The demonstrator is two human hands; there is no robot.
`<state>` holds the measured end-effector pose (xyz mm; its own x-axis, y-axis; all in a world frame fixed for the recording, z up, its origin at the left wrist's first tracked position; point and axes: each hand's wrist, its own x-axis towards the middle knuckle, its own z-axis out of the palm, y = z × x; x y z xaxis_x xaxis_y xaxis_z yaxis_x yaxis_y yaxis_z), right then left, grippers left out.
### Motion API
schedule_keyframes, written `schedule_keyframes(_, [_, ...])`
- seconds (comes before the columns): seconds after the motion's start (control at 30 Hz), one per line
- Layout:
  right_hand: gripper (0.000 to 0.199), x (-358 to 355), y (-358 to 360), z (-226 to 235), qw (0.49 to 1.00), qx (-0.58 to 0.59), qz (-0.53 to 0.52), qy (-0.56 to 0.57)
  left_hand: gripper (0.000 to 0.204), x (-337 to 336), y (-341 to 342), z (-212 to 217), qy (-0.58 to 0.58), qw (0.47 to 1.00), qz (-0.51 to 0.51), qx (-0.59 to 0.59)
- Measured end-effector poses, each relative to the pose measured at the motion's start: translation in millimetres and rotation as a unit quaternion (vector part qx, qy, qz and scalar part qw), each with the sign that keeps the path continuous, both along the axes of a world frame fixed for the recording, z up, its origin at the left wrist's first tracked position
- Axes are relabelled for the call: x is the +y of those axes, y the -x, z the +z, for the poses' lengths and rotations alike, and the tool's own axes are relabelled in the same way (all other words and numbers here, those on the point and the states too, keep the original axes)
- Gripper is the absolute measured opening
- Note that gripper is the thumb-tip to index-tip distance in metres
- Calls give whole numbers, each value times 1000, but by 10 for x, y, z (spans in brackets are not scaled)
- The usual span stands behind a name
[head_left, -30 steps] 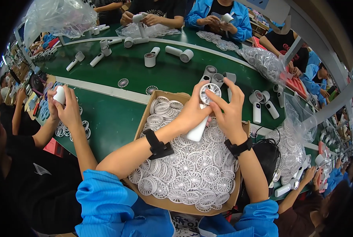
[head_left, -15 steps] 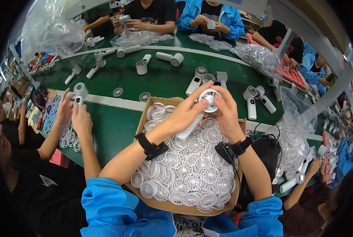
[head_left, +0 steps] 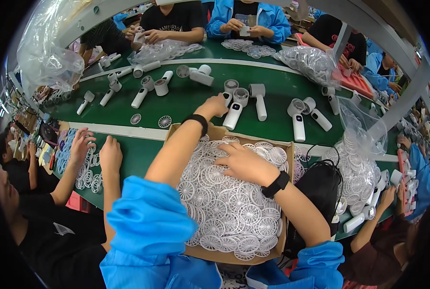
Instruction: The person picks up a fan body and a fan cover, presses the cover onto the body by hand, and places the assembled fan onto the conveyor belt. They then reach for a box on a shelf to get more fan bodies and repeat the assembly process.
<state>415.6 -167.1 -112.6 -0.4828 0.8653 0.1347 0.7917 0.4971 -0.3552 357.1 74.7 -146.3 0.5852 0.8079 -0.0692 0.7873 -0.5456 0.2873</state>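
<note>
My left hand [head_left: 215, 105] reaches past the far edge of the box onto the green table. Its fingers close around the white handle of a handheld fan [head_left: 231, 85]; the palm hides most of that handle. Another handheld fan [head_left: 233, 115] lies right beside it, and a third fan [head_left: 258, 100] is a little further right. My right hand [head_left: 248, 164] rests over the cardboard box [head_left: 288, 192], its fingers spread on a heap of round white fan grilles [head_left: 229, 212]. No grille shows lifted in it.
More handheld fans [head_left: 297, 120] lie across the table, and two loose grilles [head_left: 165, 121] sit left of the box. A clear bag of grilles [head_left: 352, 178] stands at the right. A co-worker's hands [head_left: 110, 159] are at the left; metal posts [head_left: 398, 115] rise at the right.
The fan that both hands held has left them. One more fan, blurred, shows at the far middle of the table. My left hand moved forward to another fan; my right dropped onto the grilles.
</note>
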Motion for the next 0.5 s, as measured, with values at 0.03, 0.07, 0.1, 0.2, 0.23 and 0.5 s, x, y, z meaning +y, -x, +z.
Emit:
schedule_keyframes(0.03, [24, 14, 5, 18, 999, -3, -3, 37, 67, 12, -25, -106, -28, 999, 24, -14])
schedule_keyframes(0.07, [24, 27, -1, 30, 999, -5, -2, 36, 67, 19, -50, -156, -30, 999, 25, -15])
schedule_keyframes(0.1, [22, 41, 0, 42, 999, 13, 9, 33, 64, 29, -59, -200, -49, 997, 48, -35])
schedule_keyframes(0.2, [18, 46, 8, 60, 998, 52, 34, 32, 58, 9, -3, -213, -83, 990, 94, -71])
schedule_keyframes(0.23, [15, 73, -29, 103, 992, 104, 29, 64, 55, -30, 66, -59, 24, 978, 105, -181])
schedule_keyframes(0.5, [10, 191, -282, 209, 816, 531, -67, 221, 46, -843, 685, 921, 378, 735, 83, -557])
